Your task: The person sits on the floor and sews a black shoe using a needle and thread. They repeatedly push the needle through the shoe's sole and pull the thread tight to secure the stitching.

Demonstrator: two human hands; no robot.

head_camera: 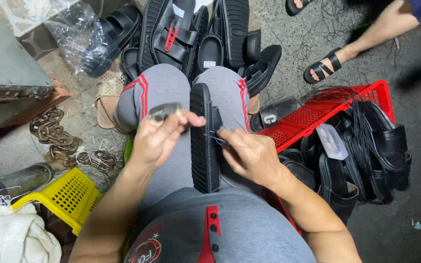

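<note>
A black sandal [201,141] stands on its edge between my knees, sole side to the left, white stitching along its rim. My left hand [158,139] is above my left thigh, fingers pinched on a small grey metal tool [164,111], thumb reaching toward the sandal's upper edge. My right hand [250,155] presses against the sandal's right side and pinches a thin needle-like tool [215,138] at the strap, with a thread running from it.
A pile of black sandals [196,34] lies beyond my knees. A red crate [332,104] with black sandals and black thread sits at right. A yellow crate [69,195], a rusty chain [57,139] and a metal block [6,58] are at left. Another person's sandalled foot [325,68] is at upper right.
</note>
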